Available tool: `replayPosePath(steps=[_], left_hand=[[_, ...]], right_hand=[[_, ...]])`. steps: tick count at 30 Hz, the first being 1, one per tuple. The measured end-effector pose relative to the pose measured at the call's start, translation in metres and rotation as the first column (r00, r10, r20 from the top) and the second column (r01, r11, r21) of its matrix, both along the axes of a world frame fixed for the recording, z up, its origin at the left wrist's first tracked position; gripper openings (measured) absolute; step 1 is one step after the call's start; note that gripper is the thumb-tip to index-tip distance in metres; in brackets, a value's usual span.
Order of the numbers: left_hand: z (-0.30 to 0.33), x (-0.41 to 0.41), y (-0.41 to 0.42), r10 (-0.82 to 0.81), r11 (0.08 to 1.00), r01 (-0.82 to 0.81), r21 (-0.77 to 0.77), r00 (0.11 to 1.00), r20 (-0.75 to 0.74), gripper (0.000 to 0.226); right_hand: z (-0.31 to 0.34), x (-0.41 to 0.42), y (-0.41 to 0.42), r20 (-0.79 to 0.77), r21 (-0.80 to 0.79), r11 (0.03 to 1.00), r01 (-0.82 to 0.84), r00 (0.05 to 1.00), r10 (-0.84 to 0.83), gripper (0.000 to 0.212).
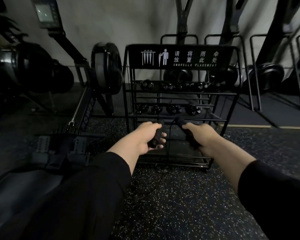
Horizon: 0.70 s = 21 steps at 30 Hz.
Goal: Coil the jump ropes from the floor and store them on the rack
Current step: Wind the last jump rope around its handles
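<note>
Step in hand, as judged: gathering one jump rope ahead of coiling. The left hand (146, 136) grips one black handle (157, 137), fingers curled round it; the right hand (200, 135) grips the other handle (185, 129). Both arms reach forward, handles held apart just in front of the rack (180, 58). The cord (169, 144) hangs between them and trails onto the speckled floor (180, 196). Recommended: bring the handles together in one hand, then wind even loops with the other, keeping the cord off the rack's lower bars. Coiled ropes (173, 109) already sit on the rack's rails
</note>
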<state>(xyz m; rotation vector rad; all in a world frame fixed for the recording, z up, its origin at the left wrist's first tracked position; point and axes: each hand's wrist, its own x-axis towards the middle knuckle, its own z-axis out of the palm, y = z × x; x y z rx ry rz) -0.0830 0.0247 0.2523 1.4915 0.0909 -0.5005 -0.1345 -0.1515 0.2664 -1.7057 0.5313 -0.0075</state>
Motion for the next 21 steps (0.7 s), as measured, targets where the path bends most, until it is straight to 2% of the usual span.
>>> replayPosePath(steps=[4, 8, 11, 13, 17, 21], left_hand=[[0.001, -0.018, -0.014, 0.011, 0.989, -0.017, -0.147, 0.999, -0.045, 0.031], [0.007, -0.038, -0.027, -0.021, 0.974, 0.005, -0.224, 0.997, -0.068, 0.035], [0.008, -0.046, -0.032, -0.043, 0.973, 0.036, -0.228, 0.999, -0.029, 0.039], [0.009, -0.051, -0.034, -0.078, 0.972, 0.078, -0.222, 0.997, 0.006, 0.044], [0.011, -0.056, -0.033, -0.098, 0.984, 0.105, -0.142, 0.993, 0.059, 0.042], [-0.008, -0.039, -0.020, 0.182, 0.978, -0.196, 0.073, 0.971, 0.155, 0.033]], right_hand=[[0.009, -0.020, 0.015, 0.034, 0.060, 0.995, -0.078, 0.997, 0.076, 0.031], [0.013, -0.035, 0.020, 0.075, 0.180, 0.965, -0.193, 0.980, 0.182, 0.025], [0.014, -0.047, 0.011, 0.106, 0.469, 0.838, -0.278, 0.960, 0.259, 0.031], [0.013, -0.053, 0.001, 0.127, 0.560, 0.764, -0.319, 0.945, 0.302, 0.031], [0.016, -0.058, -0.022, 0.164, 0.494, 0.807, -0.325, 0.946, 0.280, 0.026], [0.028, -0.059, -0.043, 0.215, 0.459, 0.813, -0.358, 0.933, 0.289, 0.030]])
